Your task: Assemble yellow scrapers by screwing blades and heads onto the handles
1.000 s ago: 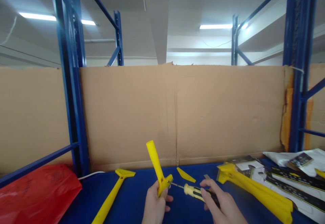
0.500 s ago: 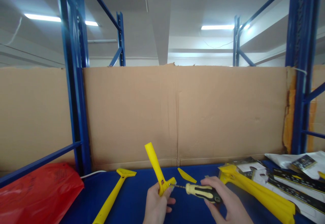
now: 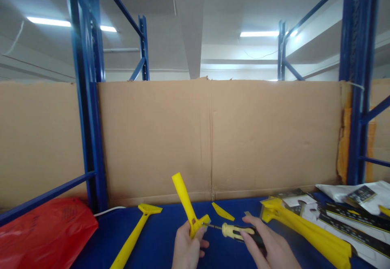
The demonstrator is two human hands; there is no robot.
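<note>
My left hand (image 3: 189,246) grips a yellow scraper-like tool (image 3: 184,198) by its head, with the handle pointing up and to the left. In my right hand (image 3: 269,244) is a screwdriver (image 3: 233,230) with a cream and black handle. Its metal tip meets the head of the yellow tool near my left thumb; the exact contact point is too small to make out. A flat yellow piece (image 3: 223,211) lies on the blue surface just behind the screwdriver.
Another yellow tool (image 3: 131,238) lies to the left, beside a red bag (image 3: 45,232). Several yellow tools (image 3: 310,230) and black-and-white packages (image 3: 350,228) lie to the right. Cardboard (image 3: 158,139) stands behind, between blue rack posts (image 3: 359,98).
My right fingers have shifted on the screwdriver handle, with the thumb now further forward over it. The whole view has moved slightly. Both hands keep their hold.
</note>
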